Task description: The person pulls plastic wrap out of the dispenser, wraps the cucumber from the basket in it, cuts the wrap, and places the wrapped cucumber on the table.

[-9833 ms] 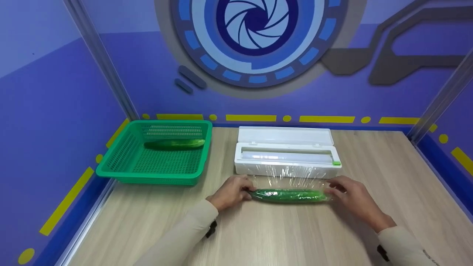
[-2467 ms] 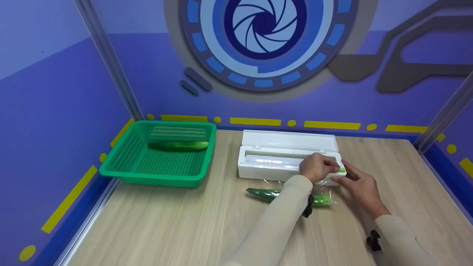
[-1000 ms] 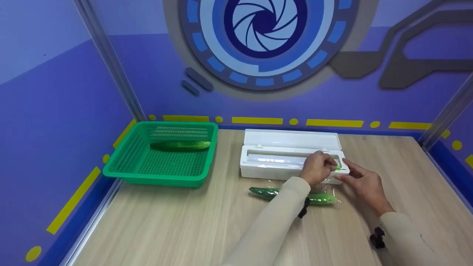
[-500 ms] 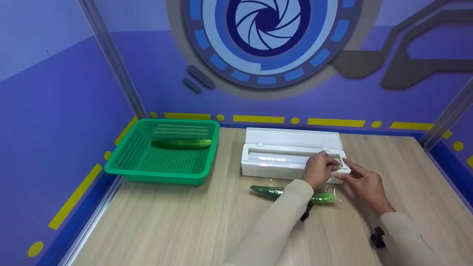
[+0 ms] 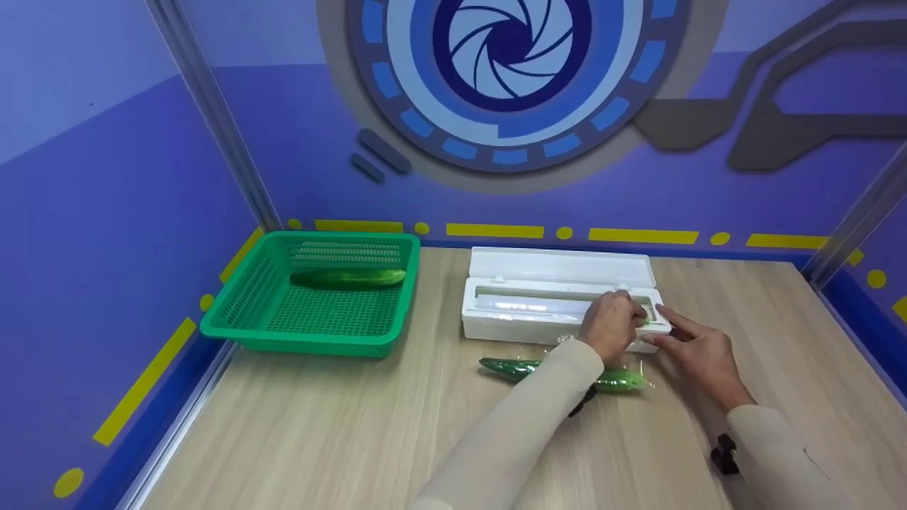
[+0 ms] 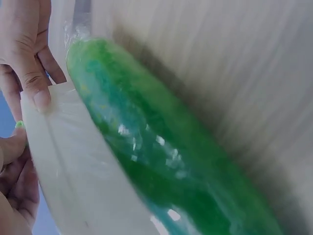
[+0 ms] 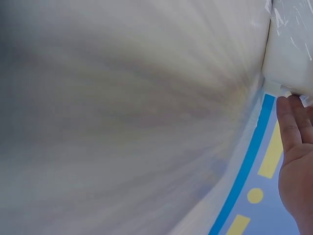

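A white cling film box stands with its lid raised and a film roll inside. My left hand reaches across to the box's right end and pinches a small green slider on its front edge. My right hand grips that same end, thumb in front and fingers round the far side. In front of the box lies a film-wrapped cucumber, its middle hidden under the left forearm in the head view. Clear film bunches between cucumber and box, beside the left wrist.
A green plastic basket stands at the back left with another cucumber in it. The wooden table is bounded by blue-purple panels at the back and sides.
Earlier both hands held the cucumber's ends, with film stretched from the box. Since then the left hand has crossed to the slider and the right has taken the box's end. Film now bunches near the left wrist.
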Available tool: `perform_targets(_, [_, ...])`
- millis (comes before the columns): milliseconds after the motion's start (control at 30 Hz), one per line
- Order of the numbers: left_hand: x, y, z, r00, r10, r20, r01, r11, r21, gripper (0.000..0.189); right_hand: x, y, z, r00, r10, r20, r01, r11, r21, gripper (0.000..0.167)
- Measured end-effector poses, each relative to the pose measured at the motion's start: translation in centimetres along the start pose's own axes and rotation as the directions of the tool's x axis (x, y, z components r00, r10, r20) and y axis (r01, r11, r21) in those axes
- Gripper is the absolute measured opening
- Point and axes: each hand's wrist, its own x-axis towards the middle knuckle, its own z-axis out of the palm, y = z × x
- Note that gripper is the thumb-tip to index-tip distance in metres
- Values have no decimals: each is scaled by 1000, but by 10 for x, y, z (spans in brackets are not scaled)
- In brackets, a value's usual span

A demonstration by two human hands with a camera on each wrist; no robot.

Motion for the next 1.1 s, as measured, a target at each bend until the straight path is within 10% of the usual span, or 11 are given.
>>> perform_targets(967, [-12,-38,-26,994,65,93,-57,995,-78,14,1,0,1,1000,31,-3,-31,999,-31,71])
perform_targets(1100, [-12,-38,-26,993,0,119,23,982,-188,12,0,1,1,999,43,-2,-43,999,-24,72])
